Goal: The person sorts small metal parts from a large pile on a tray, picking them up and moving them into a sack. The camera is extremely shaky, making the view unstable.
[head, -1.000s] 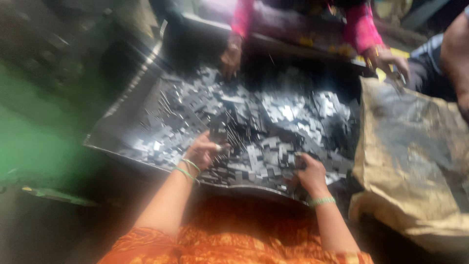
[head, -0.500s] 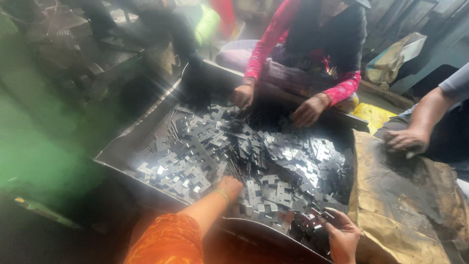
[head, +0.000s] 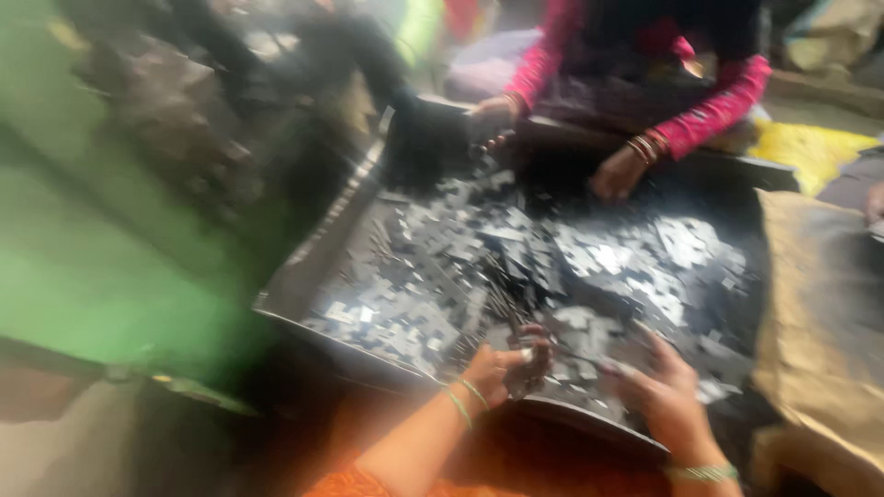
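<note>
- While the view is blurred, the left hand (head: 505, 370) pinches a thin metal strip (head: 505, 317) over the tray (head: 318, 267).
- Right hand (head: 665, 391), fingers spread, rests on metal pieces (head: 608, 262) just right.

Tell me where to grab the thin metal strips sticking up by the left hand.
Judging from a blurred view: pinch the strips near their lower ends, beside the left hand, coming from the near rim of the tray. They stand as a slanted bundle leaning away, and the flat metal pieces crowd their far side.
</note>
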